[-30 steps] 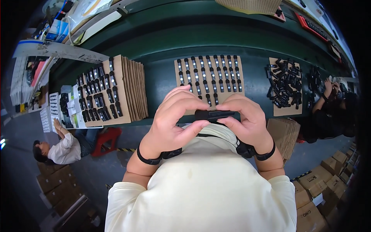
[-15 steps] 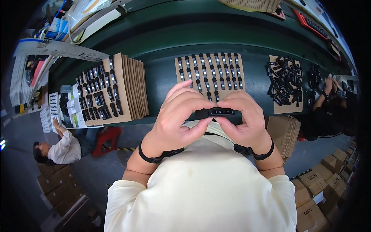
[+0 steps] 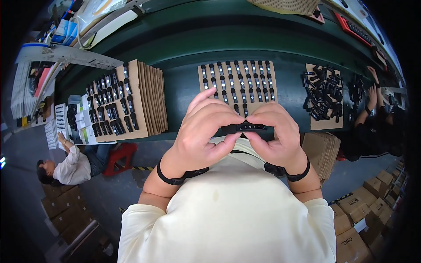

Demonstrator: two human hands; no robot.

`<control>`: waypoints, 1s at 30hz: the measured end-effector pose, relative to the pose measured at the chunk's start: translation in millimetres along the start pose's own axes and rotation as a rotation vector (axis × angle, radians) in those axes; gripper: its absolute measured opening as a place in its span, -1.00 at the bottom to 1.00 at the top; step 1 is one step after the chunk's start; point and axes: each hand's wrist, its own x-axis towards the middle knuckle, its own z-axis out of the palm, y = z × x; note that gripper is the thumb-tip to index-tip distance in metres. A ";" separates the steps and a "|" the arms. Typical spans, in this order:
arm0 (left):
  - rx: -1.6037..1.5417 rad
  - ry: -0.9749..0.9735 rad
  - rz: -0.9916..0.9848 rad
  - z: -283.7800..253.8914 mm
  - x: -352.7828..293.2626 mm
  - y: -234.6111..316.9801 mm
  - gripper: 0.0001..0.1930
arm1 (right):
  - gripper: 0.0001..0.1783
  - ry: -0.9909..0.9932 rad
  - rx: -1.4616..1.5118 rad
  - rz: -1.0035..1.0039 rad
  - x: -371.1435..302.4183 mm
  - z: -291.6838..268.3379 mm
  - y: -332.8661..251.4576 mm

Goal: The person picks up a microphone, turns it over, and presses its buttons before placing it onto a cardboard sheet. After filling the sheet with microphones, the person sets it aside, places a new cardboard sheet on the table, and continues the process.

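In front of my chest, both hands hold a small black clip-on microphone between thumbs and index fingers. My left hand pinches one side, its other fingers curled loosely above. My right hand pinches from the other side, the fingertips of both hands meeting at the middle. A row of small light marks shows on the face of the microphone; its ends are partly hidden by fingers. Just beyond my hands lies a cardboard sheet bearing rows of similar microphones, most with a white light spot. My hands cover part of its near edge.
To the left, stacked cardboard sheets carry more microphones. A loose heap of black microphones covers another cardboard sheet at right. Co-workers sit at both ends of the green bench. Cartons stand at lower right.
The microphone has tilted slightly between my fingers, so less of its marked face shows. My hands stay in nearly the same place. At right, a co-worker's hands have shifted, one now reaching farther up.
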 end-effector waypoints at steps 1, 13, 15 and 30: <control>0.000 0.000 0.000 0.1 0.9 1.0 -0.67 | -0.63 -0.004 -0.003 0.004 0.2 -0.7 0.2; -0.002 -0.019 -0.038 5.7 0.8 -7.3 -0.72 | -0.68 0.038 0.421 0.277 -11.3 -3.0 5.6; -0.017 -0.036 -0.064 7.4 2.5 -8.2 -0.72 | -0.68 0.057 0.507 0.313 -11.6 -4.4 6.5; -0.099 -0.073 -0.162 15.7 -1.3 -24.7 -0.68 | -0.66 -0.041 0.176 0.188 -7.2 -10.6 12.9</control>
